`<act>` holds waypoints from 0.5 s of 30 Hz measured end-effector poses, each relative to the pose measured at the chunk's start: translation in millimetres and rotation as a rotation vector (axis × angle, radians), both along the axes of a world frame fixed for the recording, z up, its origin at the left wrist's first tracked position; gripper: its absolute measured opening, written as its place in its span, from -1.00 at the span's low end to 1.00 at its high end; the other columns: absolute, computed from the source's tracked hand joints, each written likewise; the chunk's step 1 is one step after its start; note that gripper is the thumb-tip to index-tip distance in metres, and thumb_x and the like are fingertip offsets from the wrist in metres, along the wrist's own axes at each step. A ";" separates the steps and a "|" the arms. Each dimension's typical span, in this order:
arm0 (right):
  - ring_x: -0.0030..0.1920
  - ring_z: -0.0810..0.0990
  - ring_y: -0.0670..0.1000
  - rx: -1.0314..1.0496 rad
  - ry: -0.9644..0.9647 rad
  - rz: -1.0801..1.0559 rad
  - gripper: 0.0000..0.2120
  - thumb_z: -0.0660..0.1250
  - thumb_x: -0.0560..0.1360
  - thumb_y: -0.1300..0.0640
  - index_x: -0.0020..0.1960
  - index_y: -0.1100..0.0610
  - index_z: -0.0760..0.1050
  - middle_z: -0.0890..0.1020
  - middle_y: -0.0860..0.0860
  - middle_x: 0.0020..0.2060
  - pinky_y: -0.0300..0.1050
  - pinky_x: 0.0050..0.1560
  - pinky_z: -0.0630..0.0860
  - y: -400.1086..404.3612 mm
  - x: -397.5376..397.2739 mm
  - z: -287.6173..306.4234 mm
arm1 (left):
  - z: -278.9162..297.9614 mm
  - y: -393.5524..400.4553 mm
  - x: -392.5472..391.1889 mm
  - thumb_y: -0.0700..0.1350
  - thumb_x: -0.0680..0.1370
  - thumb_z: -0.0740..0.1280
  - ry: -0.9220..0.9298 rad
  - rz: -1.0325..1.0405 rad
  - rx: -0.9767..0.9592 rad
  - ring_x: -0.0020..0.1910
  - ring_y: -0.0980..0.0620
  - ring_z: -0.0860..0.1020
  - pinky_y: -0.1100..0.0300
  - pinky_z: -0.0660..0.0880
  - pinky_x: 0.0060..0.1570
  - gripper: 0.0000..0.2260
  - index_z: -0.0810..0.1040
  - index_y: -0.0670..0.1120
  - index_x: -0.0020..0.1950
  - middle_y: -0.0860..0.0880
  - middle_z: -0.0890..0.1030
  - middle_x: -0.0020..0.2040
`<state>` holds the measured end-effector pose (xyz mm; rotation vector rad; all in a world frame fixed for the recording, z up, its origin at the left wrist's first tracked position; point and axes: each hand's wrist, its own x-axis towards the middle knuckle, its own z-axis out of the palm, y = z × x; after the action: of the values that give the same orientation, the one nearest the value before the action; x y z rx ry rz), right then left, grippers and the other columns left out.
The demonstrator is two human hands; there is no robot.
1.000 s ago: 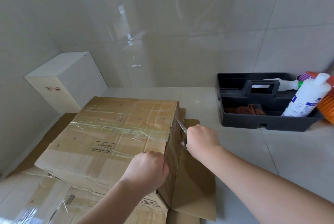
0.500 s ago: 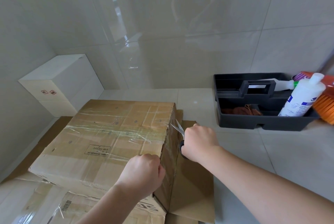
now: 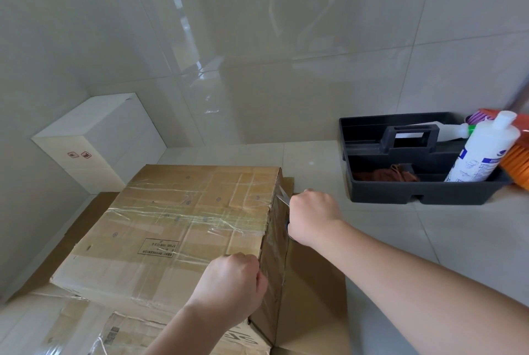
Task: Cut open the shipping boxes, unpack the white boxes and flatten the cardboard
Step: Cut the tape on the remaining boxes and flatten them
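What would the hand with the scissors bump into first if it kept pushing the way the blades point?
Probably the taped upper right edge of the shipping box: the right hand aims the scissors up and left, with the tips already at that edge.

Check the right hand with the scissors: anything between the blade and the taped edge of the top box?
Nothing visible. The right hand holds the scissors with the blade tip already at the taped right-hand top edge of the cardboard box. The left hand grips the near corner, clear of the blade.

One shipping box (image 3: 183,228), two bottles (image 3: 481,151), two hands (image 3: 312,216).
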<state>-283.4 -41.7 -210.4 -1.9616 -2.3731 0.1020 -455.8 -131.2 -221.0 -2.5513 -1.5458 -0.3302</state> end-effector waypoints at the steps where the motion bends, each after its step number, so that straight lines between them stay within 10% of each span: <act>1: -0.27 0.37 0.10 -0.005 -0.001 0.001 -0.83 0.34 0.41 0.11 -0.02 0.11 0.57 0.35 0.03 -0.27 -0.15 -0.21 0.30 0.8 -1.7 -0.7 | 0.0 0.1 0.2 -0.11 0.21 0.34 0.003 -0.001 0.003 -0.61 0.10 0.08 0.31 0.13 -0.70 -0.69 0.16 0.01 -0.47 0.10 0.12 -0.54; 8: -0.28 0.45 0.13 -0.072 0.008 -0.025 -0.81 0.28 0.42 0.37 -0.06 0.19 0.59 0.44 0.04 -0.32 -0.13 -0.28 0.39 10.8 -7.7 -5.9 | -4.8 -0.8 -0.1 -0.11 0.23 0.33 0.015 0.005 -0.034 -0.62 0.10 0.09 0.41 -0.07 -0.60 -0.69 0.16 0.01 -0.47 0.09 0.12 -0.55; 15: -0.29 0.40 0.07 0.000 -0.057 -0.083 -0.81 0.37 0.44 0.14 0.04 0.13 0.59 0.46 0.08 -0.18 -0.14 -0.28 0.35 7.8 -0.4 -8.6 | -5.7 -1.4 -0.3 -0.10 0.23 0.33 0.013 0.011 -0.013 -0.63 0.11 0.12 0.29 0.19 -0.72 -0.72 0.20 0.02 -0.50 0.09 0.15 -0.56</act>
<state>-283.9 -33.9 -219.0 -2.0876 -2.3212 0.0428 -456.1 -132.7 -226.8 -2.5489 -1.5622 -0.3021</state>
